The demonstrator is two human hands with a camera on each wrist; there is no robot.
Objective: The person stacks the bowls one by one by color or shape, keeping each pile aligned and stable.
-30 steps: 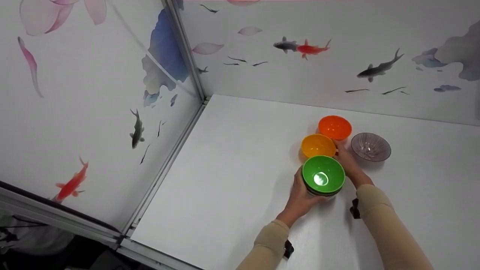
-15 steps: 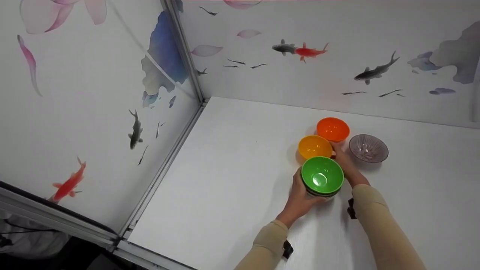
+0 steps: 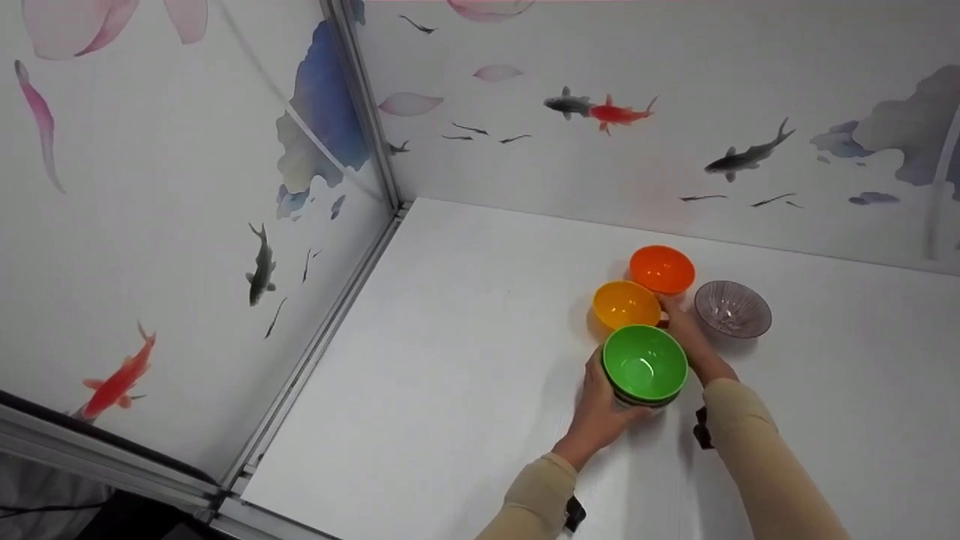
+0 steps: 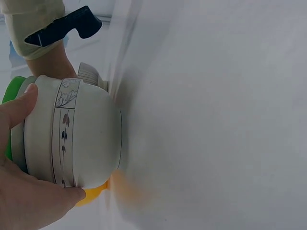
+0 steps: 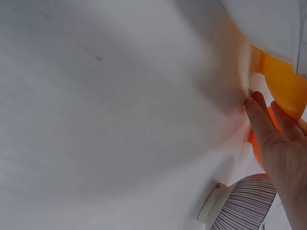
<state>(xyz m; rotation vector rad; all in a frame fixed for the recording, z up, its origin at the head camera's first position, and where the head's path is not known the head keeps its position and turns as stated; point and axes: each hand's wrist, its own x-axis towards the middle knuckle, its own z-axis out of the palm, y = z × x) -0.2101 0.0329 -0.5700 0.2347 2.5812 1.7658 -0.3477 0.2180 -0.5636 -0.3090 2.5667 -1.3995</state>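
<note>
My left hand grips a stack of bowls from its left and near side. On top is a green bowl; the left wrist view shows a grey-rimmed bowl beneath it and a white bowl with a leaf-patterned band at the bottom. Just behind the stack stands a yellow bowl. My right hand reaches to its right side, with outstretched fingers alongside the yellow bowl and close to the table. Part of this hand is hidden behind the green bowl in the head view.
An orange bowl stands behind the yellow one. To the right of my right hand is a striped bowl. The white table is bounded by a printed back wall and a left panel with fish pictures.
The head view has shifted a little, so the bowls and hands appear slightly lower in it. Hands and bowls keep nearly the same places relative to each other.
</note>
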